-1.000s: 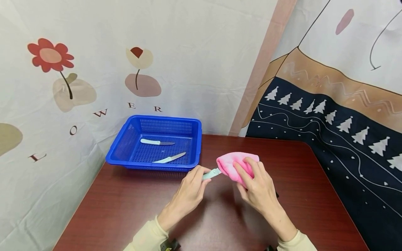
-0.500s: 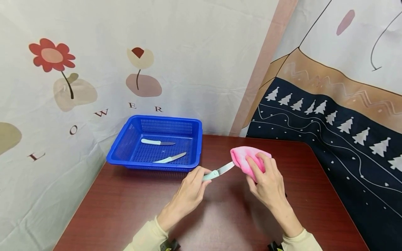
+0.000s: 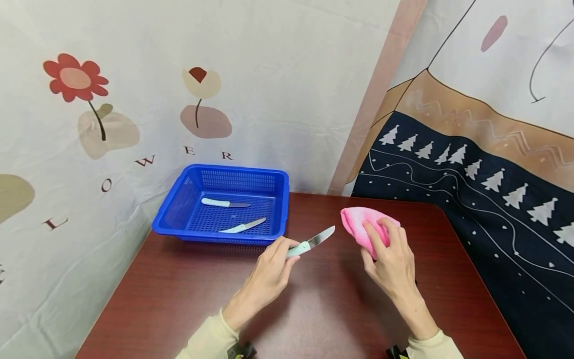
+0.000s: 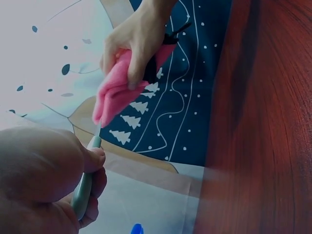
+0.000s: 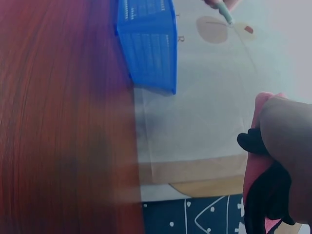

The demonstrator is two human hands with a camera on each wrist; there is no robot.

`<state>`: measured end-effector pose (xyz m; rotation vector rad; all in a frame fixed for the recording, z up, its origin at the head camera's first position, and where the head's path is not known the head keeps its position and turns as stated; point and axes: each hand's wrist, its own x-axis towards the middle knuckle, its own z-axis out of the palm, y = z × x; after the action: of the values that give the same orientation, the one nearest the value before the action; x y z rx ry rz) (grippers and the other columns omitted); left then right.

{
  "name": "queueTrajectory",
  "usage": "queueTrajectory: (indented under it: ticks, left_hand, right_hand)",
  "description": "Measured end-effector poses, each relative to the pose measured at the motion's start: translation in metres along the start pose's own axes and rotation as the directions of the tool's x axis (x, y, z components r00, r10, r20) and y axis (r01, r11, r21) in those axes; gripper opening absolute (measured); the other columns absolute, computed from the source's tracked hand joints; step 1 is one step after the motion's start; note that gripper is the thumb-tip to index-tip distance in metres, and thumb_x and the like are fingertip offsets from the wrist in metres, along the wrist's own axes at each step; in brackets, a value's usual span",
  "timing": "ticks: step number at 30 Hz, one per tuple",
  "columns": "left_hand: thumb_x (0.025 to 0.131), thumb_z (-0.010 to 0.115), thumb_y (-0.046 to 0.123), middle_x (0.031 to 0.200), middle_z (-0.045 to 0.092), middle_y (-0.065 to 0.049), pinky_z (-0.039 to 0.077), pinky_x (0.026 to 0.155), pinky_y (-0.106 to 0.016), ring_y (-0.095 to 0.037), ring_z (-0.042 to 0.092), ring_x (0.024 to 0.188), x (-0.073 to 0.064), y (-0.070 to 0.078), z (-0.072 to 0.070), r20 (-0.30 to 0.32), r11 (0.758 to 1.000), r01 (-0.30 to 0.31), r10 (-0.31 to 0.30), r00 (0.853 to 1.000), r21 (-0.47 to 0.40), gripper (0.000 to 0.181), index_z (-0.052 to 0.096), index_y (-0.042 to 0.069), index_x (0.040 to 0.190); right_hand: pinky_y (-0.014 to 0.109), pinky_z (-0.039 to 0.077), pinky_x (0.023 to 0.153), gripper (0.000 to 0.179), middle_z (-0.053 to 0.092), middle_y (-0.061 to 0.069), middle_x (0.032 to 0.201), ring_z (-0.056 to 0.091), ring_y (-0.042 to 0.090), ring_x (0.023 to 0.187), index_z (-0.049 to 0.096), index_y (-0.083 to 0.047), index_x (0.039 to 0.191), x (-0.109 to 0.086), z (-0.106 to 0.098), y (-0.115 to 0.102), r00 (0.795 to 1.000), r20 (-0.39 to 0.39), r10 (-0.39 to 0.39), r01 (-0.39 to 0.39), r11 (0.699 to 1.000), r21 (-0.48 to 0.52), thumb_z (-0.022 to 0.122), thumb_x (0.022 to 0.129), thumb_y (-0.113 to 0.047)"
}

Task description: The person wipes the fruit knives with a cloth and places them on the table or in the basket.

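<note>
My left hand (image 3: 264, 279) grips a small knife (image 3: 299, 249) by its pale mint handle in the head view. The bare blade points up and to the right, towards the pink cloth (image 3: 358, 222). That folded, fuzzy cloth is pinched in my right hand (image 3: 392, 262), with a gap between it and the blade tip in the head view. In the left wrist view the handle (image 4: 84, 192) lies across my curled fingers, and the blade shows nearly edge-on. Something black (image 5: 268, 195) shows against the cloth under my right hand; its kind is unclear.
A blue perforated plastic basket (image 3: 215, 235) stands at the back left of the reddish-brown table (image 3: 332, 319). Two similar knives lie inside: one further back (image 3: 215, 202), one nearer the front (image 3: 242, 228). A printed fabric backdrop (image 3: 278, 99) rises behind the table.
My right hand has drawn the cloth along and off the knife blade, moving it to the right. The blade, covered at first, is fully bare. My left hand has barely moved.
</note>
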<state>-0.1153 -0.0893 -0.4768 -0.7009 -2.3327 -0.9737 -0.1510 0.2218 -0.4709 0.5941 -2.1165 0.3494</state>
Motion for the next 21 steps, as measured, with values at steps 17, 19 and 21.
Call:
queueTrajectory:
  ticks: [17, 19, 21]
  left_hand:
    - [0.100, 0.079, -0.003, 0.106, 0.072, -0.008, 0.064, 0.085, -0.041, -0.023, 0.072, 0.096, 0.004, 0.002, 0.003, -0.011, 1.000, -0.012, 0.012, 1.000, 0.002, 0.020, 0.069, 0.002, 0.117]
    - [0.100, 0.079, -0.003, 0.104, 0.070, -0.008, 0.063, 0.083, -0.041, -0.023, 0.070, 0.094, 0.004, 0.003, 0.003, -0.012, 1.000, -0.018, 0.018, 1.000, 0.009, 0.020, 0.068, 0.002, 0.116]
    - [0.099, 0.080, -0.003, 0.101, 0.068, -0.007, 0.061, 0.080, -0.039, -0.022, 0.068, 0.090, 0.004, 0.003, 0.003, -0.014, 1.000, -0.024, 0.024, 1.000, 0.018, 0.020, 0.066, 0.003, 0.113]
  right_hand:
    - [0.044, 0.056, 0.069, 0.038, 0.073, 0.026, 0.121, 0.063, 0.039, 0.092, 0.082, -0.003, 0.127, 0.010, 0.005, -0.056, 0.948, -0.114, -0.297, 0.311, 0.941, 0.132, 0.058, 0.102, -0.019]
    - [0.043, 0.057, 0.070, 0.037, 0.073, 0.025, 0.120, 0.063, 0.037, 0.092, 0.082, -0.003, 0.126, 0.010, 0.006, -0.059, 0.943, -0.107, -0.315, 0.328, 0.934, 0.142, 0.058, 0.102, -0.018]
    - [0.042, 0.057, 0.071, 0.036, 0.073, 0.024, 0.119, 0.063, 0.035, 0.091, 0.082, -0.004, 0.125, 0.010, 0.007, -0.062, 0.940, -0.099, -0.325, 0.337, 0.929, 0.152, 0.059, 0.102, -0.018]
